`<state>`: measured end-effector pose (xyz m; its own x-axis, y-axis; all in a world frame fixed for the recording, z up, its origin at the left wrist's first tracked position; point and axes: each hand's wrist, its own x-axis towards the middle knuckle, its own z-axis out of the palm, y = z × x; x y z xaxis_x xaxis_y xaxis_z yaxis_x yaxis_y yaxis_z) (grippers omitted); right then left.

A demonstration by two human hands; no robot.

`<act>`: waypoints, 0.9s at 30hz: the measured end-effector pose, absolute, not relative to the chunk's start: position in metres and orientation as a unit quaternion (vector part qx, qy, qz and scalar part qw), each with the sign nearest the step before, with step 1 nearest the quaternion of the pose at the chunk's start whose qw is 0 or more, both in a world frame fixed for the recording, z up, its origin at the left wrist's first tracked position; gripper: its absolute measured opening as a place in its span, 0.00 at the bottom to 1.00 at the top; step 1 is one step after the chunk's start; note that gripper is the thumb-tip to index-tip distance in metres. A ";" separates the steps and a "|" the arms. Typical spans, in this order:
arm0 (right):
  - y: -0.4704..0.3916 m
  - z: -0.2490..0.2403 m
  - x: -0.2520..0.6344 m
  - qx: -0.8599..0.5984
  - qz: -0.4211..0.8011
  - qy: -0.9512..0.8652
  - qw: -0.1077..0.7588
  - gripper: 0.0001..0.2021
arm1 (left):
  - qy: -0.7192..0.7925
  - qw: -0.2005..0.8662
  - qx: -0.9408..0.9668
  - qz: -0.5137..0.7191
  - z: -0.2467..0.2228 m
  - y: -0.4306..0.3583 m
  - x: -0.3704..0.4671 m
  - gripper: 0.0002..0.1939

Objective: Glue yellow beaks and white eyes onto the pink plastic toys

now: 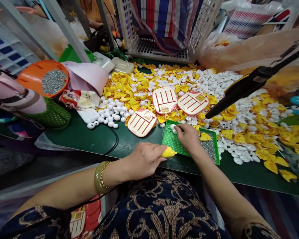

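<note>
My left hand (146, 159) is closed round a small yellow plastic piece (168, 152), held just above the table's front edge. My right hand (188, 135) reaches over a shallow green tray (173, 141) with its fingers pinched at a small white round piece (173, 127). The right part of that tray holds many tiny silver metal parts (209, 147), with a few yellow pieces (205, 136) on them. Behind the tray lie three cream-and-red plastic panels with slots, one of them (142, 122) to the left.
Heaps of yellow and white plastic pieces (144, 83) cover much of the table. A black rod-shaped tool (236, 91) hangs over the right side. At left stand an orange bowl (30, 78) of metal parts and a pink bottle (17, 94); a white crate (161, 54) is behind.
</note>
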<state>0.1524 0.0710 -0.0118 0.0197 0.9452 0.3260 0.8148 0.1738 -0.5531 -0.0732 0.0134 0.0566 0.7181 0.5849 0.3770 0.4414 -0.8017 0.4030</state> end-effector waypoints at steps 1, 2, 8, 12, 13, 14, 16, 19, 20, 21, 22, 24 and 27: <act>0.081 -0.018 0.148 -0.643 0.094 -0.706 0.281 0.10 | 0.284 0.142 0.915 0.248 0.057 0.014 -0.074 0.13; 0.088 -0.023 0.144 -0.648 0.093 -0.715 0.245 0.10 | 0.287 0.141 0.916 0.243 0.058 0.013 -0.075 0.13; 0.074 -0.008 0.139 -0.609 0.376 -0.566 0.409 0.21 | 0.289 0.116 0.923 0.227 0.067 0.006 -0.081 0.13; 0.032 0.021 0.140 -0.437 0.596 -0.463 0.489 0.21 | 0.278 0.075 0.935 0.208 0.074 0.004 -0.078 0.13; 0.023 0.026 0.139 -0.419 0.604 -0.460 0.498 0.21 | 0.274 0.069 0.938 0.200 0.075 0.003 -0.076 0.13; 0.015 0.031 0.138 -0.409 0.601 -0.464 0.507 0.20 | 0.270 0.065 0.941 0.195 0.076 0.003 -0.075 0.13; 0.003 0.035 0.136 -0.397 0.583 -0.486 0.516 0.18 | 0.264 0.058 0.943 0.196 0.077 0.001 -0.072 0.13; -0.007 0.036 0.139 -0.367 0.569 -0.523 0.518 0.14 | 0.270 0.039 0.939 0.210 0.076 -0.003 -0.069 0.15; -0.010 0.035 0.140 -0.354 0.568 -0.532 0.518 0.13 | 0.273 0.027 0.938 0.213 0.076 -0.005 -0.069 0.16; -0.012 0.035 0.142 -0.342 0.567 -0.541 0.519 0.12 | 0.275 0.012 0.937 0.215 0.076 -0.007 -0.069 0.17; -0.014 0.034 0.144 -0.331 0.565 -0.550 0.519 0.11 | 0.275 -0.006 0.936 0.220 0.075 -0.009 -0.069 0.18; -0.018 0.034 0.147 -0.313 0.559 -0.568 0.517 0.11 | 0.270 -0.044 0.933 0.232 0.075 -0.014 -0.068 0.20; -0.024 0.034 0.149 -0.300 0.546 -0.587 0.517 0.12 | 0.269 -0.071 0.933 0.229 0.073 -0.021 -0.067 0.20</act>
